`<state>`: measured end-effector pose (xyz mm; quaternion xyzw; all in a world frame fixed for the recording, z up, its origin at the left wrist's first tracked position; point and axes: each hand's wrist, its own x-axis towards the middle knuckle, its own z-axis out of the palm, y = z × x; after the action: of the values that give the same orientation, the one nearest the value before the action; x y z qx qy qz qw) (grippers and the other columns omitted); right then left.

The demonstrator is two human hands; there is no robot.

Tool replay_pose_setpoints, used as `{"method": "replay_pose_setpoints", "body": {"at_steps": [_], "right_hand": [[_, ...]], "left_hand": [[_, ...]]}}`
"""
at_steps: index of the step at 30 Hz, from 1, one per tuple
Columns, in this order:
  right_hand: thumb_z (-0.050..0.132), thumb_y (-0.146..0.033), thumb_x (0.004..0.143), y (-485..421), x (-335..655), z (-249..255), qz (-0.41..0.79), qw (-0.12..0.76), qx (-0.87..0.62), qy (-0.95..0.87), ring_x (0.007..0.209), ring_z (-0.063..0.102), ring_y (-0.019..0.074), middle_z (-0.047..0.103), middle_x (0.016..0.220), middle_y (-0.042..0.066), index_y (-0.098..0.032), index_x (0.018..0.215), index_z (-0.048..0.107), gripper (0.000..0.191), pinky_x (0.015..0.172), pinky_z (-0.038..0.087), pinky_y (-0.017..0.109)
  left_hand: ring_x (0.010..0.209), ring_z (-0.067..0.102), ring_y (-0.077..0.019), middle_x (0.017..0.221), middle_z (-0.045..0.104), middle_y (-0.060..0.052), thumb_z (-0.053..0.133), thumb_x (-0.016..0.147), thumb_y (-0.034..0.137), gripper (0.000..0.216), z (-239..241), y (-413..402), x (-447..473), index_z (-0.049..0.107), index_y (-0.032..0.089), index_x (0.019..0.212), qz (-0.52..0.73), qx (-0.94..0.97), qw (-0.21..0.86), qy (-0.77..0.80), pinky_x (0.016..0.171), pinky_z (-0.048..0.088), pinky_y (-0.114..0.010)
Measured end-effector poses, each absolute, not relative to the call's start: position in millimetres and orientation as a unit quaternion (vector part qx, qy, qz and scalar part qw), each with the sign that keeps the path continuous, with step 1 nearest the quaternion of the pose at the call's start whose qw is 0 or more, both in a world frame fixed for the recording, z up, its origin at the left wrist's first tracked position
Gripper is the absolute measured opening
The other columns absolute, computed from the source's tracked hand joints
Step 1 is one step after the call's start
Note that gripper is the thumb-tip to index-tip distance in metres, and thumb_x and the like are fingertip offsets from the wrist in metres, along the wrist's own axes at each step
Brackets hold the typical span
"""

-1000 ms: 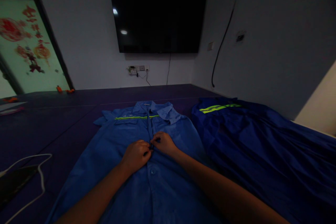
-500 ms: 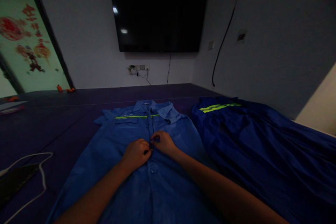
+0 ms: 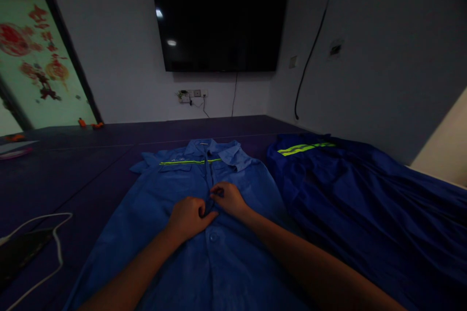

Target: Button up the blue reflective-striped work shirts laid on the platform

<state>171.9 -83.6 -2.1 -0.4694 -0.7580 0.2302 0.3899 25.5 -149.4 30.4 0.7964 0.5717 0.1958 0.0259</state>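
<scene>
A blue short-sleeved work shirt [image 3: 242, 252] lies front up, its collar away from me and a yellow-green stripe across the chest. At mid-placket, my right hand [image 3: 229, 199] pinches the front edge between thumb and fingertips. Just left of it, my left hand [image 3: 188, 217] has its fingers curled at the same edge, while its thumb reaches across the placket toward the right. What lies under the left fingertips is hidden. A round button [image 3: 213, 237] shows on the placket below both hands.
On the right lies a darker blue garment [image 3: 350, 194] with a yellow-green reflective band. A white cable [image 3: 60, 243] and a dark flat device [image 3: 25, 252] rest at the left on the purple surface [image 3: 109, 138]. Ahead, a television [image 3: 221, 24] hangs on the wall.
My left thumb has moved away from its curled fingers and now stretches to the right over the placket. My right hand stays almost where it was, pinching the shirt edge.
</scene>
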Motion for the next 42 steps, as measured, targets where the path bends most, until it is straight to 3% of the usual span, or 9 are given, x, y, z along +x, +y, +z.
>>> {"method": "replay_pose_setpoints", "body": {"at_steps": [3, 9, 13, 18, 23, 28, 33, 38, 42], "right_hand": [[0.056, -0.016, 0.072, -85, 172, -1, 0.247, 0.406, -0.466, -0.746, 0.070, 0.062, 0.0152, 0.068, 0.076, 0.003, -0.017, 0.082, 0.066, 0.014, 0.065, 0.047, 0.024], [0.051, -0.017, 0.075, -99, 171, 3, 0.280, 0.463, -0.457, -0.706, 0.073, 0.062, 0.0159, 0.067, 0.076, 0.003, -0.016, 0.084, 0.064, 0.016, 0.066, 0.048, 0.025], [0.050, -0.021, 0.074, -117, 171, 10, 0.334, 0.476, -0.459, -0.672, 0.066, 0.061, 0.0150, 0.065, 0.071, 0.003, -0.015, 0.079, 0.063, 0.015, 0.060, 0.047, 0.023], [0.047, -0.034, 0.079, -147, 186, 22, 0.373, 0.413, -0.474, -0.682, 0.041, 0.046, 0.0085, 0.049, 0.045, -0.004, -0.016, 0.060, 0.056, 0.028, 0.040, 0.033, 0.018], [0.051, -0.038, 0.078, -170, 202, 23, 0.356, 0.309, -0.443, -0.763, 0.038, 0.039, 0.0068, 0.046, 0.041, -0.004, -0.015, 0.053, 0.056, 0.034, 0.037, 0.025, 0.019], [0.060, -0.030, 0.072, -178, 202, 17, 0.342, 0.259, -0.433, -0.793, 0.043, 0.045, 0.0075, 0.054, 0.050, -0.003, -0.016, 0.068, 0.064, 0.015, 0.040, 0.028, 0.018], [0.062, -0.029, 0.070, -182, 199, 19, 0.313, 0.221, -0.451, -0.806, 0.048, 0.049, 0.0075, 0.058, 0.056, -0.003, -0.019, 0.081, 0.067, 0.015, 0.043, 0.030, 0.017], [0.064, -0.037, 0.069, -178, 192, 29, 0.309, 0.165, -0.479, -0.805, 0.046, 0.047, 0.0070, 0.058, 0.055, -0.003, -0.019, 0.073, 0.068, 0.020, 0.042, 0.027, 0.018], [0.066, -0.034, 0.067, -175, 188, 32, 0.326, 0.155, -0.482, -0.798, 0.045, 0.046, 0.0070, 0.057, 0.053, -0.003, -0.017, 0.069, 0.067, 0.017, 0.042, 0.027, 0.018]], "left_hand": [[0.047, 0.045, -0.0098, 0.047, 0.051, 0.002, 0.054, 0.068, 0.050, 0.040, 29, -148, 25, 0.051, 0.016, 0.048, 0.177, 0.782, 0.102, 0.589, 0.046, 0.023, -0.022], [0.037, 0.040, -0.0069, 0.039, 0.045, 0.006, 0.049, 0.069, 0.033, 0.025, 26, -145, 25, 0.048, 0.016, 0.050, 0.180, 0.729, 0.343, 0.565, 0.040, 0.024, -0.019], [0.029, 0.038, -0.0062, 0.040, 0.051, 0.004, 0.045, 0.073, 0.040, 0.028, 30, -154, 29, 0.045, 0.017, 0.057, 0.214, 0.616, 0.511, 0.561, 0.032, 0.020, -0.018], [0.029, 0.042, -0.0055, 0.043, 0.053, 0.004, 0.056, 0.067, 0.047, 0.034, 35, -171, 25, 0.046, 0.015, 0.062, 0.227, 0.568, 0.598, 0.519, 0.029, 0.020, -0.015], [0.028, 0.043, -0.0057, 0.045, 0.055, 0.005, 0.061, 0.063, 0.042, 0.031, 35, -183, 17, 0.044, 0.016, 0.068, 0.212, 0.565, 0.627, 0.494, 0.026, 0.021, -0.014], [0.029, 0.045, -0.0058, 0.047, 0.056, 0.005, 0.059, 0.064, 0.036, 0.025, 32, -190, 16, 0.043, 0.016, 0.067, 0.222, 0.579, 0.593, 0.513, 0.027, 0.024, -0.014], [0.029, 0.045, -0.0063, 0.046, 0.056, 0.005, 0.057, 0.065, 0.032, 0.020, 33, -191, 17, 0.046, 0.016, 0.066, 0.198, 0.594, 0.571, 0.531, 0.027, 0.023, -0.014], [0.028, 0.043, -0.0056, 0.045, 0.056, 0.004, 0.051, 0.068, 0.026, 0.012, 35, -192, 17, 0.048, 0.014, 0.066, 0.187, 0.599, 0.563, 0.538, 0.027, 0.024, -0.014], [0.028, 0.042, -0.0048, 0.045, 0.056, 0.004, 0.048, 0.069, 0.023, 0.010, 37, -193, 18, 0.049, 0.014, 0.067, 0.196, 0.591, 0.570, 0.536, 0.027, 0.023, -0.014]]}}
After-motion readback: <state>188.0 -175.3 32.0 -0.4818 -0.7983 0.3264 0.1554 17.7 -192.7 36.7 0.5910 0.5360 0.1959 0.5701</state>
